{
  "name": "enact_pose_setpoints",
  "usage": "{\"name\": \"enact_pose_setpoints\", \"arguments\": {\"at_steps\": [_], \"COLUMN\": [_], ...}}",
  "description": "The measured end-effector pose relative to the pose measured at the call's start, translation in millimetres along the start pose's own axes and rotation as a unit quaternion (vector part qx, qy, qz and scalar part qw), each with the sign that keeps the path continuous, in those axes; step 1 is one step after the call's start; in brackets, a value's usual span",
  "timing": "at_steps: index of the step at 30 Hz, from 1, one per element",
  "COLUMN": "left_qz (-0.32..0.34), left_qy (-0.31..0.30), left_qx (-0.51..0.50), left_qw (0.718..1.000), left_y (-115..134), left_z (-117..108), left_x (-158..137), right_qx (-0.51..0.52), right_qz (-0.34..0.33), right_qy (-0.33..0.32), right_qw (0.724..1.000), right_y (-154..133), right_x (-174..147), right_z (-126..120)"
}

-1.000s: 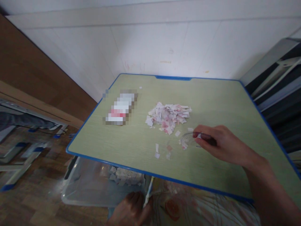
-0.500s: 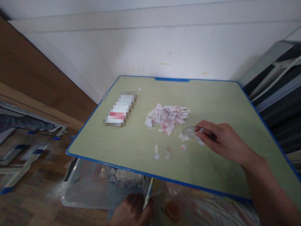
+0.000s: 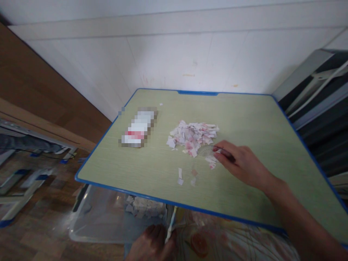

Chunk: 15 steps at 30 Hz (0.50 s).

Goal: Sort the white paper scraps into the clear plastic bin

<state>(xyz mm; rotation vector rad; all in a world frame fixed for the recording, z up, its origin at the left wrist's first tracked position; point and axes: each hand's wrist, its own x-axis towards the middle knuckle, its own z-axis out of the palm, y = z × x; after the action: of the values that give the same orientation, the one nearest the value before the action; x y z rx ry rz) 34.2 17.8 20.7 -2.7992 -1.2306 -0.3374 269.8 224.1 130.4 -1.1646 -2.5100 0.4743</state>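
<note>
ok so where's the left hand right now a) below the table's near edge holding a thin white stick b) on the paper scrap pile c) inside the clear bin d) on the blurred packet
a: the left hand sits below the table edge, gripping a thin white stick.

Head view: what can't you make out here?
- Flat item left of the paper scraps: pixelated, unreadable.
- Clear piece under the right hand: fingers cover part, shape unclear.
- Left hand: cut by the bottom edge; its thin white thing is too small.
- Bin: table hides most.
</note>
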Motion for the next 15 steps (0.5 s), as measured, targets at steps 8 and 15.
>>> {"name": "enact_pose_setpoints", "arguments": {"at_steps": [8, 15], "left_qz": [0.003, 0.004], "left_qy": [-0.013, -0.002], "left_qx": [0.006, 0.012], "left_qw": [1.000, 1.000], "left_y": [0.6, 0.4], "left_z": [2.1, -2.0], "left_x": [-0.8, 0.6], "right_qx": [0.013, -0.028], "right_qz": [0.012, 0.010], "right_qy": [0.008, -0.022], "right_qw": [1.000, 0.999], "right_y": [0.8, 2.0], "right_x": [-0.5, -0.4], "right_z": [-3.0, -3.9]}}
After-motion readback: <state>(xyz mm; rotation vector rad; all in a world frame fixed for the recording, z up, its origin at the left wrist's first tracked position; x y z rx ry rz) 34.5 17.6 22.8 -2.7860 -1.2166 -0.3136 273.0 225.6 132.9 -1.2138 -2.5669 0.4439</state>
